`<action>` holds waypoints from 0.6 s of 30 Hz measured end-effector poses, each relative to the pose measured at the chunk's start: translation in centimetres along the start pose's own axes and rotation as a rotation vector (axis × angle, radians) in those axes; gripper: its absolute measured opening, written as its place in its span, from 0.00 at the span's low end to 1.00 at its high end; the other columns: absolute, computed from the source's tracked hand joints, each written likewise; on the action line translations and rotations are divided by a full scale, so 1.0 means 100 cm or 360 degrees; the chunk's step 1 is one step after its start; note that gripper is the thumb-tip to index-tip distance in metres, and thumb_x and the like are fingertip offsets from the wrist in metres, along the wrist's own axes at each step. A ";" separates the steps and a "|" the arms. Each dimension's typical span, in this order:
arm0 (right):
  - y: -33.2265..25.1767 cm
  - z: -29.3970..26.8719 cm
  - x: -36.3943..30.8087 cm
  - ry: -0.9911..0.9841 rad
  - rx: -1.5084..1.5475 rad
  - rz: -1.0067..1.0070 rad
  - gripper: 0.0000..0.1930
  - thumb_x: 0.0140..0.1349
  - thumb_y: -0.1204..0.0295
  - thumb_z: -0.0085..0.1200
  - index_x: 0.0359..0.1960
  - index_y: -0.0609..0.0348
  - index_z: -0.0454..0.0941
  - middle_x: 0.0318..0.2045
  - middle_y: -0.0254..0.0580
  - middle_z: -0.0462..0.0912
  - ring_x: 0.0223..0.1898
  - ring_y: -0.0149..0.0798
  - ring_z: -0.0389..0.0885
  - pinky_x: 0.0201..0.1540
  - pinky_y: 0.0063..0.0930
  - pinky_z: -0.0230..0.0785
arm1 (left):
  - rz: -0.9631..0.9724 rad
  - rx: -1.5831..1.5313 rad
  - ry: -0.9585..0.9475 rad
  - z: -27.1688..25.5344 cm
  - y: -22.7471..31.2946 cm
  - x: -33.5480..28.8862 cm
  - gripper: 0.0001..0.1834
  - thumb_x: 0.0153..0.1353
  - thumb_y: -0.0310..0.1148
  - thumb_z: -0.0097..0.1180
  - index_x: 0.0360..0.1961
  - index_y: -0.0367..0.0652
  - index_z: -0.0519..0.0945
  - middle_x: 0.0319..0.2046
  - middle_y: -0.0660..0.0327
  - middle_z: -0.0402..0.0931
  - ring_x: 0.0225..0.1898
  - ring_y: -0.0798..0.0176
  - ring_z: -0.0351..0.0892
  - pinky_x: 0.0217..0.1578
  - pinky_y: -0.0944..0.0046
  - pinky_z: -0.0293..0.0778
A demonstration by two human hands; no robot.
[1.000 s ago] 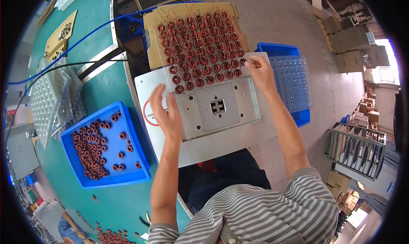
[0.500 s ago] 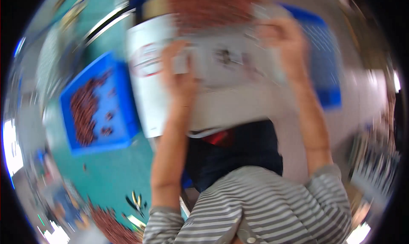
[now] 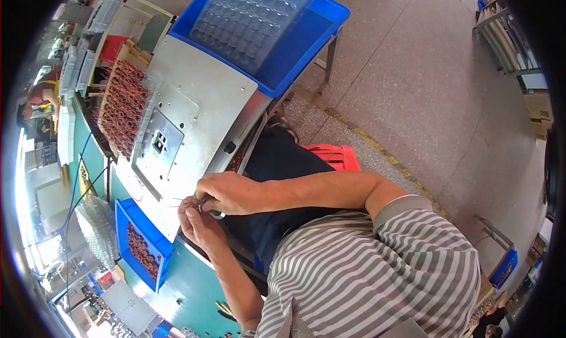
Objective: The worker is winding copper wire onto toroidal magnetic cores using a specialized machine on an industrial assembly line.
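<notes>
Here's the green worktop (image 3: 191,285), bent by the lens and partly covered, with the silver machine top (image 3: 206,90) beside it. The upper blue bin (image 3: 324,19) and its clear blister tray (image 3: 247,25) run off the top edge. Rows of copper coils (image 3: 122,105) crowd the machine's far end, too packed to separate. And the hands! Left (image 3: 203,229) and right (image 3: 233,193) meet over the near edge, fingers bent into close pinches around a small wired part (image 3: 200,205), mostly hidden by the fingertips, its thin leads (image 3: 177,202) poking out leftward.
</notes>
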State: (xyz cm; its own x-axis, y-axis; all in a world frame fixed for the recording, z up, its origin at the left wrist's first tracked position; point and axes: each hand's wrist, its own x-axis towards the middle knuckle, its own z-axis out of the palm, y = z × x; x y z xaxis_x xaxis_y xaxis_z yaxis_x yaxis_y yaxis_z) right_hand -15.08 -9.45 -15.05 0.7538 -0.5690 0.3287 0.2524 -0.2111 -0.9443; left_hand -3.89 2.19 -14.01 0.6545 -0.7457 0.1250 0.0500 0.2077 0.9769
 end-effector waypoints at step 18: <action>0.006 0.037 0.032 -0.0215 0.0417 0.0602 0.10 0.64 0.72 0.59 0.42 0.64 0.75 0.31 0.35 0.81 0.31 0.25 0.80 0.32 0.19 0.74 | -0.0210 -0.0539 0.0513 -0.024 -0.011 0.004 0.08 0.68 0.32 0.55 0.37 0.36 0.78 0.33 0.64 0.77 0.34 0.73 0.74 0.40 0.73 0.70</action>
State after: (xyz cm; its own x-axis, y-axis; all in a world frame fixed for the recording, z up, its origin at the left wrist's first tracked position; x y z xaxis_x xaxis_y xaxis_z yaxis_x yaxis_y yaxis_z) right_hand -10.30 -8.44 -14.68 0.8899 -0.4554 -0.0271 0.0768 0.2082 -0.9751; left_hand -1.85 3.15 -15.49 0.8237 -0.5565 -0.1087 0.3563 0.3588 0.8627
